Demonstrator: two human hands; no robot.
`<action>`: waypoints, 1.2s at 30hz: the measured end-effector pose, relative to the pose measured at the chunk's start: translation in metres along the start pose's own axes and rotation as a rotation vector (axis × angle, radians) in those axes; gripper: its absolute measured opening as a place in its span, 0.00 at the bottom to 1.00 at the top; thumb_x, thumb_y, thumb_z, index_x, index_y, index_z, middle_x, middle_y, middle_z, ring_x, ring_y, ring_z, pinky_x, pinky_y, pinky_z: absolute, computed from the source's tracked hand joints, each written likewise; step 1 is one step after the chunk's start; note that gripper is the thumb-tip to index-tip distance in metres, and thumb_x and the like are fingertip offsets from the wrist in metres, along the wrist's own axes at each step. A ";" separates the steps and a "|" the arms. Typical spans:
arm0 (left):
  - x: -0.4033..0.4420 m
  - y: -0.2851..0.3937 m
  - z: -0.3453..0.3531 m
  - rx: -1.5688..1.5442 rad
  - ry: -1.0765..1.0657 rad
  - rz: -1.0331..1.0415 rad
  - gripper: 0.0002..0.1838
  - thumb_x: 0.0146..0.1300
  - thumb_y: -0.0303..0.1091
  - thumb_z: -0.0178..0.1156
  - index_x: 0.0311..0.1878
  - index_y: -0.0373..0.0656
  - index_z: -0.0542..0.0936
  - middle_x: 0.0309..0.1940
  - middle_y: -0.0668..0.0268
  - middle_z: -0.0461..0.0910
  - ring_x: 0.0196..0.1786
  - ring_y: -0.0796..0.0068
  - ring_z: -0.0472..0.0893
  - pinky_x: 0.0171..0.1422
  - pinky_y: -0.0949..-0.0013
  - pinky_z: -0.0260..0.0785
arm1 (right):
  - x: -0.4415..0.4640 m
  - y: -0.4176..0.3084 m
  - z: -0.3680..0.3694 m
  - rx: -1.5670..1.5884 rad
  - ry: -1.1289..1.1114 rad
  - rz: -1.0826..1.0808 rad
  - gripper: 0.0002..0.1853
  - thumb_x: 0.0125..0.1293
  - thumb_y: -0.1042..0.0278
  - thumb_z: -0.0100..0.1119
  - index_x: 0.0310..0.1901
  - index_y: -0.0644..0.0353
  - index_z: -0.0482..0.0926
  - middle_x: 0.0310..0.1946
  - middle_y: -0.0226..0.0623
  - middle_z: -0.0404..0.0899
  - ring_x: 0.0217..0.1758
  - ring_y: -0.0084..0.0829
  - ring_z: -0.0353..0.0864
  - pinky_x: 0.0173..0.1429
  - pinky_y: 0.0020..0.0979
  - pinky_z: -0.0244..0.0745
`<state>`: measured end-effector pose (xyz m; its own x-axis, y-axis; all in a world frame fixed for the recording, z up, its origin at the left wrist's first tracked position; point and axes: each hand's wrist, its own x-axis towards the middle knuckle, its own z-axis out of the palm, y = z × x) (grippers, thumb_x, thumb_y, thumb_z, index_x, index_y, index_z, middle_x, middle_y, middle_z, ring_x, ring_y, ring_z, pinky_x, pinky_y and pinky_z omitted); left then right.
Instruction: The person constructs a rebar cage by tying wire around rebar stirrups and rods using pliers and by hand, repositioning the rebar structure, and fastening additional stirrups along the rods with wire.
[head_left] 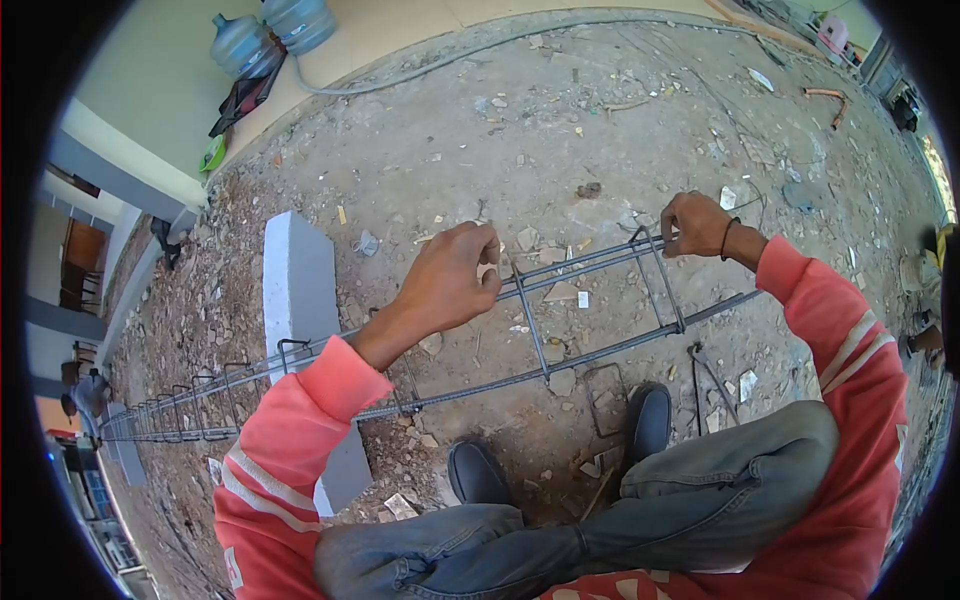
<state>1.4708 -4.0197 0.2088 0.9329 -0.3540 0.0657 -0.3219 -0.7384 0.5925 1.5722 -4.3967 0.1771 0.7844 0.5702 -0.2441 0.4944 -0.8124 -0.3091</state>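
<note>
A long rebar cage of thin steel bars runs from the far left toward my right side, in front of my knees. My left hand is over its upper bars. The fingers are curled, with a gap between thumb and forefinger, and nothing shows in it. Close to that thumb stands one rectangular stirrup. My right hand has its fingers closed at the upper corner of another stirrup, near the cage's right end. Its fingertips are partly hidden.
A pale grey block supports the cage, with another block farther left. A loose stirrup and a dark metal tool lie by my shoes. Rubble covers the ground. Blue water jugs stand by the wall; a person is far left.
</note>
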 end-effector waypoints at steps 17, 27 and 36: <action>-0.003 -0.019 -0.011 -0.274 -0.512 -0.403 0.16 0.70 0.42 0.56 0.43 0.37 0.81 0.25 0.64 0.77 0.29 0.71 0.77 0.35 0.67 0.70 | -0.008 -0.004 -0.057 0.283 -0.027 -0.175 0.09 0.48 0.72 0.74 0.28 0.64 0.83 0.24 0.38 0.83 0.30 0.30 0.82 0.38 0.31 0.75; 0.037 -0.019 -0.009 -0.708 -0.726 -0.635 0.22 0.69 0.52 0.61 0.45 0.39 0.84 0.20 0.76 0.68 0.19 0.87 0.60 0.21 0.78 0.50 | -0.027 -0.018 -0.061 -0.036 0.115 -0.118 0.07 0.55 0.68 0.67 0.33 0.60 0.86 0.32 0.42 0.86 0.40 0.44 0.85 0.48 0.41 0.76; 0.025 0.000 -0.021 -0.527 -0.609 -0.595 0.22 0.62 0.57 0.66 0.37 0.45 0.87 0.20 0.77 0.67 0.19 0.84 0.60 0.18 0.75 0.46 | -0.012 -0.090 -0.068 0.082 0.245 -0.135 0.16 0.46 0.64 0.76 0.36 0.61 0.83 0.33 0.41 0.82 0.41 0.41 0.81 0.47 0.38 0.73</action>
<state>1.4975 -4.0171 0.2273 0.6300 -0.3524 -0.6920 0.4203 -0.5945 0.6855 1.5435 -4.3387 0.2705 0.7853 0.6184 0.0303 0.5767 -0.7128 -0.3991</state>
